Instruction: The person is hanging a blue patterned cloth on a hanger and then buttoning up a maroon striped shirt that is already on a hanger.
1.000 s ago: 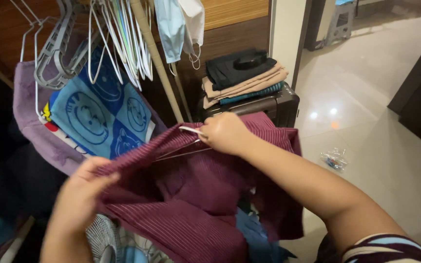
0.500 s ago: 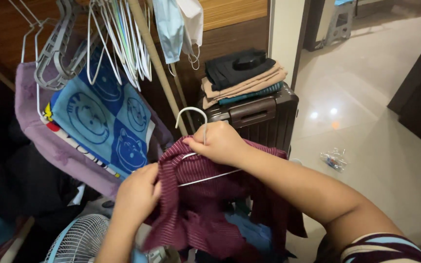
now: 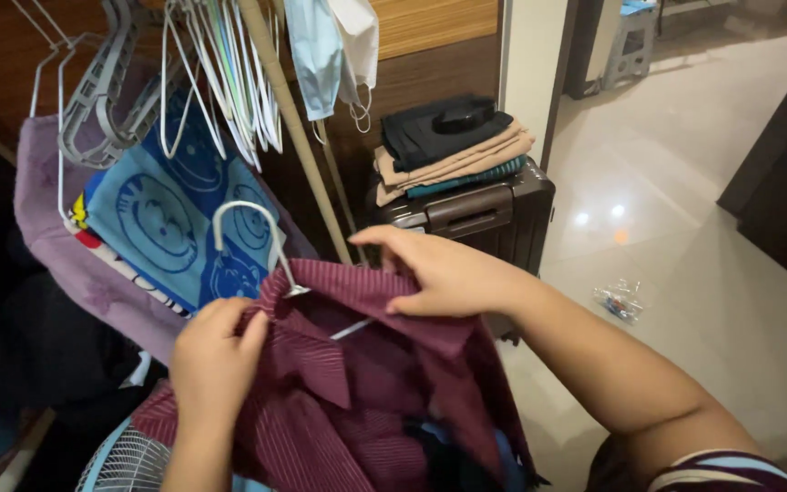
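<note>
A dark red striped shirt (image 3: 339,392) hangs on a white wire hanger (image 3: 261,239) in front of me. My left hand (image 3: 211,351) grips the shirt by its collar, just below the hanger's hook. Flat on the shirt's right shoulder lies my right hand (image 3: 444,273), fingers stretched out and pressing the fabric over the hanger's arm. The hook points up and to the left. The shirt's lower part falls out of view at the bottom.
A slanted pole (image 3: 289,118) carries several empty hangers (image 3: 220,82), a blue patterned towel (image 3: 170,223), a purple cloth (image 3: 56,246) and face masks (image 3: 334,50). Folded clothes (image 3: 453,146) lie on a dark suitcase (image 3: 475,214). A fan grille (image 3: 125,460) is at lower left, a plastic bag (image 3: 621,301) on the tiled floor.
The hanger's hook has come up through the collar and moved left. My left hand shifted from the hem to the collar. My right hand let go of the hook and flattened on the shoulder.
</note>
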